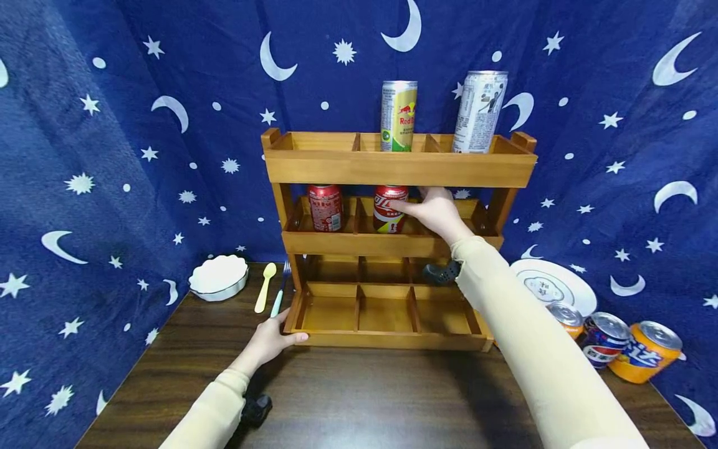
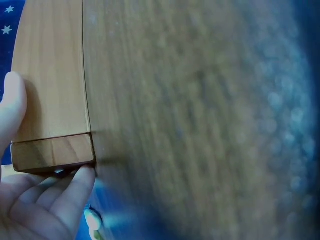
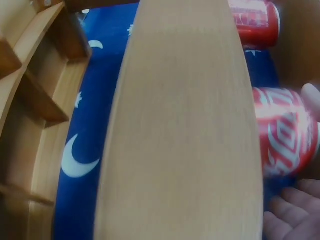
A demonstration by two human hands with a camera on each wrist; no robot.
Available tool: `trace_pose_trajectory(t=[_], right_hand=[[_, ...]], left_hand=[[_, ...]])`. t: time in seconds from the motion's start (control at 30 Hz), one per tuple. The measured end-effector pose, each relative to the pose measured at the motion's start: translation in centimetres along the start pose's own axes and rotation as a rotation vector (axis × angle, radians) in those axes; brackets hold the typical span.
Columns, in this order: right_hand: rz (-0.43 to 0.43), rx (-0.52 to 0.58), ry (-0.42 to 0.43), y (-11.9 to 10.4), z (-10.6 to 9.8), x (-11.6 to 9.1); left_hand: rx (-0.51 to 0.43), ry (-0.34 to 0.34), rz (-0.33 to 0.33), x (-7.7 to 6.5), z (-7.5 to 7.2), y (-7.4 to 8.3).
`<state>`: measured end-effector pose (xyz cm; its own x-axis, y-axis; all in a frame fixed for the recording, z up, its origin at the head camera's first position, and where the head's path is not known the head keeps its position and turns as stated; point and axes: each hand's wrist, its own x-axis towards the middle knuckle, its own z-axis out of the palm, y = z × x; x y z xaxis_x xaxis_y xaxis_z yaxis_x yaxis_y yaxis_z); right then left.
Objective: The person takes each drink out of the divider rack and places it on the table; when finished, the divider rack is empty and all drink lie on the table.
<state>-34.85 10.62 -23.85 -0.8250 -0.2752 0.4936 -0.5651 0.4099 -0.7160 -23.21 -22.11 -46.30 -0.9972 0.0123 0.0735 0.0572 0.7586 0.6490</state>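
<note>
Can (image 1: 386, 217) stands upright in the rack (image 1: 387, 170), centre bay, behind the middle front edge, left of your nearer right hand (image 1: 439, 215), thumb over it, fingers wide; left hand (image 1: 268, 342) grips bottom-left front corner.

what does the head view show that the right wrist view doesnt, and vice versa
Only the head view shows the left hand at the rack's lower corner, the Red Bull can, the whitish can, the white dish, the yellow spoon, the fork, the plate and the three cans at the right.

Only the right wrist view shows the fingertips beside the nearer red can; the head view hides them.

Both show the right hand, two red cans, the wooden rack and the starry cloth.
</note>
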Motion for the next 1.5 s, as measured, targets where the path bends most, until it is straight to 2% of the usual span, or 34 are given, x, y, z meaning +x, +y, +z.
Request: trace_pose_trajectory(t=[0.2, 0.37, 0.53, 0.63, 0.9, 1.03, 1.23, 1.5], right_hand=[[0.067, -0.127, 0.034, -0.8, 1.4, 0.5], [0.124, -0.153, 0.092, -1.2, 2.0, 0.6], [0.103, -0.188, 0.150, -1.1, 2.2, 0.6], [0.082, -0.187, 0.185, -0.8, 2.3, 0.3], [0.066, -0.075, 0.248, -0.4, 2.6, -1.2], [-0.025, -0.058, 0.286, -0.2, 2.8, -2.2], [-0.196, -0.096, 0.377, 0.2, 2.9, -3.7], [-0.369, -0.084, 0.490, 1.0, 3.0, -5.4]], left_hand=[[-0.014, -0.016, -0.026, -0.2, 0.0, 0.2], [-0.007, -0.014, -0.031, -0.1, -0.1, 0.3], [-0.005, -0.009, -0.025, -0.1, -0.1, 0.3], [-0.001, -0.010, -0.023, -0.1, 0.1, 0.3], [-0.013, -0.018, -0.023, -0.2, 0.0, 0.3], [-0.013, -0.015, -0.025, -0.2, -0.2, 0.3], [-0.014, -0.020, -0.038, -0.1, -0.2, 0.3], [-0.016, -0.020, -0.040, -0.2, -0.3, 0.4]])
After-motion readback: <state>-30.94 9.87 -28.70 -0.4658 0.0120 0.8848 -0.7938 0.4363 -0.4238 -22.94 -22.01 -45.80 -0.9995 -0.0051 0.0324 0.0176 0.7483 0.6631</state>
